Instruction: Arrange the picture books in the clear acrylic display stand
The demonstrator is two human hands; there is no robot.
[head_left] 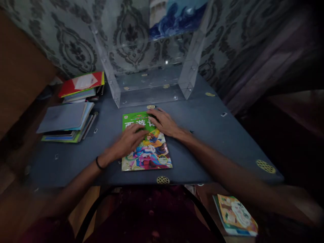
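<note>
A bright book (152, 158) lies flat on the tabletop (215, 141) in the middle of the frame. The left hand (130, 140) is over its left side and the right hand (163, 122) is at its top right corner, both with fingers loosely spread. A clear stand (152, 96) is at the top middle.
</note>
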